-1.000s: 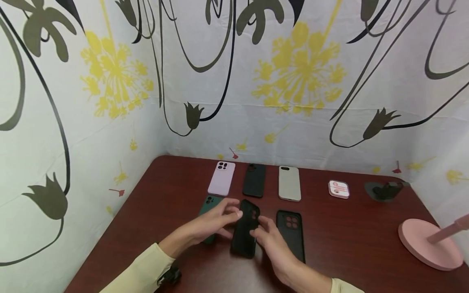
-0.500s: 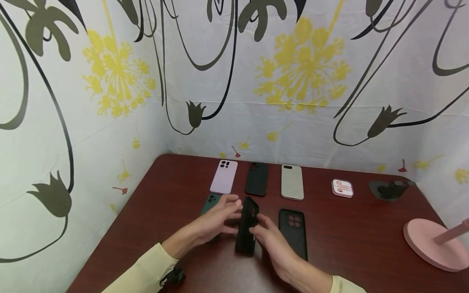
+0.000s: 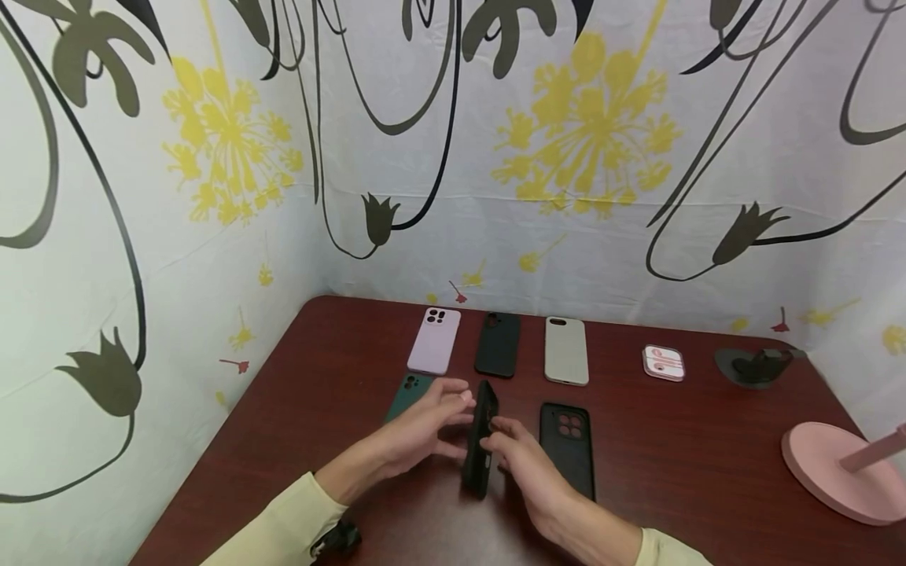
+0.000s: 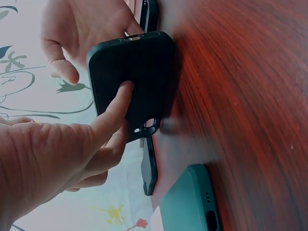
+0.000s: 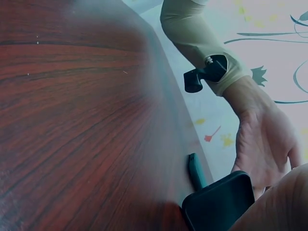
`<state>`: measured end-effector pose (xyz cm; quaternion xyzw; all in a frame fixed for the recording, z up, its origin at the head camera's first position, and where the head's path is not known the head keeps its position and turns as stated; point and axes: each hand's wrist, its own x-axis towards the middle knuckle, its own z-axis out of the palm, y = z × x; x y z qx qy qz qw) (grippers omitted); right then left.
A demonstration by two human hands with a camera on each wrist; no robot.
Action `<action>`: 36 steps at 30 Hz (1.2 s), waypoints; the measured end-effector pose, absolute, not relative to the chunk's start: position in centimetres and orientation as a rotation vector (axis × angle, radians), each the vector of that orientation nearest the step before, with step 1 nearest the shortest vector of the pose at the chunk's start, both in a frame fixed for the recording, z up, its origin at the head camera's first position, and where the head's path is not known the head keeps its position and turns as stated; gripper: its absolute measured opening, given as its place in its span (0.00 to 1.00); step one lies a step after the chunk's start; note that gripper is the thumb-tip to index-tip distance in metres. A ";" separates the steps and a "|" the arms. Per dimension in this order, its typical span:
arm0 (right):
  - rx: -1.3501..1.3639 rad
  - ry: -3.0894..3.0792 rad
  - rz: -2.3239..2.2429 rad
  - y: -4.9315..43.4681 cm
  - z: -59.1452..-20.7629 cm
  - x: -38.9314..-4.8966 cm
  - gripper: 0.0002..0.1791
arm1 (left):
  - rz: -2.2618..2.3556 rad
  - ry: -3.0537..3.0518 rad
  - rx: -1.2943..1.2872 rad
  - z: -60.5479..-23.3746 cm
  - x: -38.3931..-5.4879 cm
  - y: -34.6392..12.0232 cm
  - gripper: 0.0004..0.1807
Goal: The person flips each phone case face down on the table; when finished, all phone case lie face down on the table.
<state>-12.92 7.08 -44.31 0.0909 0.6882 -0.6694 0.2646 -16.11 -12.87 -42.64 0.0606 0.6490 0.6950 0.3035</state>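
Observation:
A black phone case point(image 3: 480, 452) stands tipped up, seen nearly edge-on from above, between my two hands. My right hand point(image 3: 531, 472) grips it from the right with thumb and fingers, partly hidden behind the case in the left wrist view. My left hand point(image 3: 418, 432) is on its other side; in the left wrist view a straight finger point(image 4: 118, 106) touches the case's flat face. Under and beside my left wrist lies a green phone case point(image 3: 408, 391), partly covered. Another black phone case point(image 3: 569, 452) with a square camera cutout lies right of my right hand.
Across the back of the table point(image 3: 333, 346) lie a lilac case point(image 3: 433, 342), a dark case point(image 3: 498, 346) and a pale grey case point(image 3: 566, 351). Farther right are a small white box point(image 3: 664, 362), a dark stand point(image 3: 756, 368) and a round pink base point(image 3: 842, 472).
The held black case has turned from showing its broad back to nearly edge-on. My hands shift slightly right with it. The other cases stay in place.

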 end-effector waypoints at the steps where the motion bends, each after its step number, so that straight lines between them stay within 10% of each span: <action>1: 0.242 1.858 -1.808 7.1 -44.3 -12.9 0.40 | 1.843 1.717 0.164 -42.6 -16.0 -12.8 0.39; 36: 0.119 1.757 -1.880 8.2 -45.9 -12.3 0.25 | 1.783 1.742 0.155 -43.6 -15.9 -13.3 0.37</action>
